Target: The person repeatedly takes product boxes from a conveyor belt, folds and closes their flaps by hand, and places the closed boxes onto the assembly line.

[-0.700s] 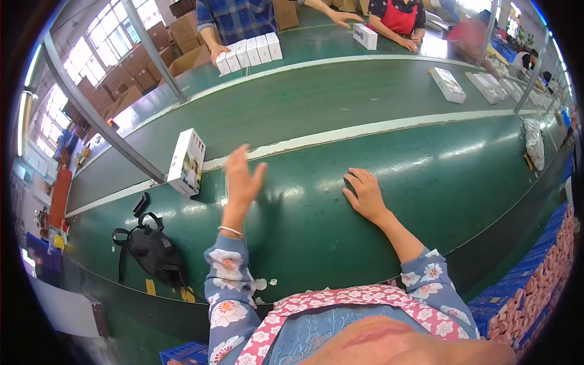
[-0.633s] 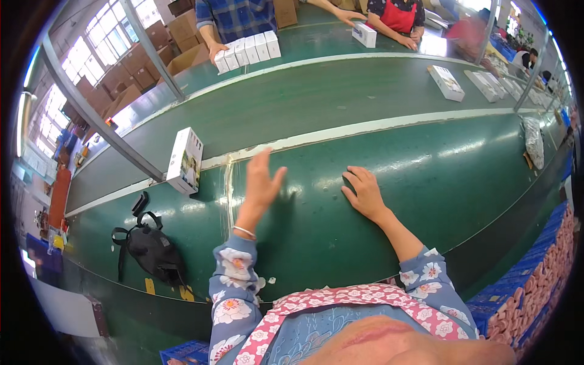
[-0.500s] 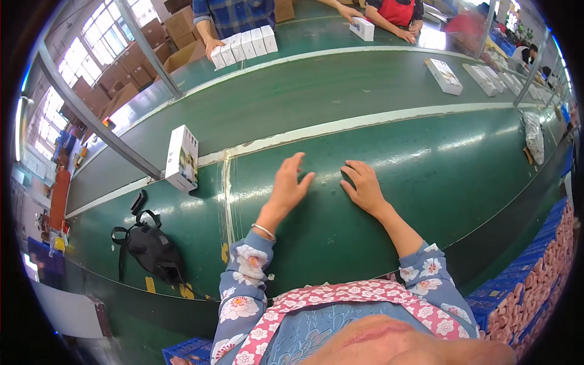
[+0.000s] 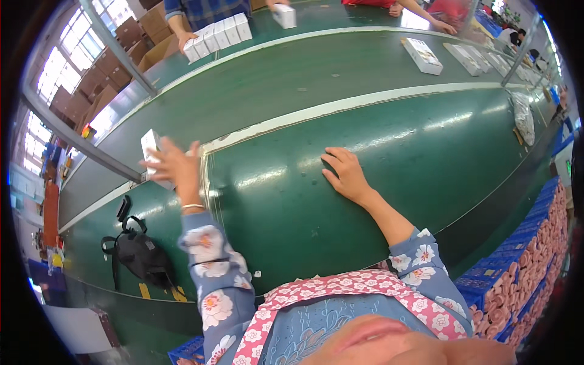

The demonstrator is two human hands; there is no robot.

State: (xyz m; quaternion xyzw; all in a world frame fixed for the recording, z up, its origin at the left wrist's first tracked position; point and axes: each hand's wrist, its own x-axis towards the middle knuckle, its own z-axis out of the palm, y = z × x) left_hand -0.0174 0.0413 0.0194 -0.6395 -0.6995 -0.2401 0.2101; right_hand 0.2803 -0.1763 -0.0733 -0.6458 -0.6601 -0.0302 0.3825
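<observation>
My left hand (image 4: 177, 169) is stretched out to the left with its fingers spread, in front of a white printed box (image 4: 150, 143). The hand hides much of that box; whether the fingers touch it I cannot tell. My right hand (image 4: 345, 176) hovers over or rests on the green table (image 4: 274, 237), fingers loosely apart and holding nothing. Near my left forearm lies a black bag (image 4: 143, 252) with straps, and a small black object (image 4: 123, 208) is just beyond it.
Past a pale ledge runs a conveyor belt (image 4: 292, 91) with white boxes (image 4: 421, 56) at far right. Across it, co-workers handle a row of white boxes (image 4: 219, 35). A metal post (image 4: 79, 143) rises at left. Blue crates (image 4: 517, 261) with pinkish parts stand at right.
My left hand has swung left from the table's middle to the white box, fingers spreading. My right hand stays much the same. Across the belt, a co-worker's box has moved left toward the row.
</observation>
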